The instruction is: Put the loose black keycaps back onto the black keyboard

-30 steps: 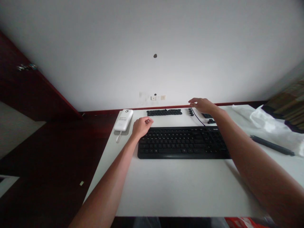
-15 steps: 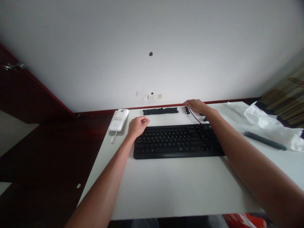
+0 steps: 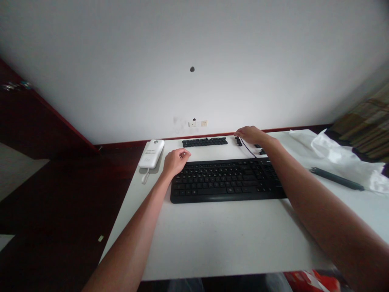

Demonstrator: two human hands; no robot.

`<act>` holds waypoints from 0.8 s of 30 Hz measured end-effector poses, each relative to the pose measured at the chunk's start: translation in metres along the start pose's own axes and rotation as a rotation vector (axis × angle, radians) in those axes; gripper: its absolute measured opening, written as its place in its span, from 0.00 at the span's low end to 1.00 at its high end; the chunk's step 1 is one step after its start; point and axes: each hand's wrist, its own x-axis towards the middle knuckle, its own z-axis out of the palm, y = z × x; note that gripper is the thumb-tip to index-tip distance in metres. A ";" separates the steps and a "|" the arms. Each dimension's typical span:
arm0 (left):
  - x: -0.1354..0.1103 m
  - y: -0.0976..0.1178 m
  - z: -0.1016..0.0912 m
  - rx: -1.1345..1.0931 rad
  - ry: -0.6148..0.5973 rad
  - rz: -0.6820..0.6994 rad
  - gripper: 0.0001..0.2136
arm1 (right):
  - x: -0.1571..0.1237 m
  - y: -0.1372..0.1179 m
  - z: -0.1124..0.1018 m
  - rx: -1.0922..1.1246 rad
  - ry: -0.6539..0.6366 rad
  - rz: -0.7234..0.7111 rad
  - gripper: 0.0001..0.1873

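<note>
A black keyboard lies across the middle of the white table. My left hand rests in a loose fist at the keyboard's top left corner; what its fingers hold, if anything, is hidden. My right hand reaches past the keyboard to the table's far edge, fingers bent down over a small cluster of loose black keycaps. A row of loose black keycaps lies behind the keyboard. A few more keycaps sit beside my right wrist. The keyboard's thin black cable runs under that hand.
A white power bank with a short cord lies at the table's far left corner. A dark rod-shaped tool and crumpled white plastic lie on the right. Behind the table is a white wall with sockets. Dark red floor lies to the left.
The view shifted slightly right and down a second ago. My right hand moved a little down and toward the small keycap cluster. My left hand stays fisted at the keyboard corner.
</note>
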 end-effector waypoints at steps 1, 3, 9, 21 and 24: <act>0.000 0.000 0.000 0.005 -0.002 -0.002 0.12 | 0.000 -0.001 -0.001 -0.007 0.005 0.001 0.26; 0.000 0.001 -0.001 0.009 -0.004 -0.004 0.12 | 0.001 -0.003 -0.001 -0.018 0.016 0.003 0.28; 0.000 0.002 -0.001 0.005 -0.002 -0.004 0.12 | 0.002 -0.006 0.001 -0.034 0.005 0.007 0.28; -0.001 0.003 -0.001 0.001 0.001 0.000 0.12 | -0.003 -0.003 -0.003 0.045 0.002 0.005 0.24; -0.001 0.003 -0.002 -0.003 -0.001 -0.004 0.12 | -0.002 -0.001 -0.005 0.030 -0.013 -0.005 0.24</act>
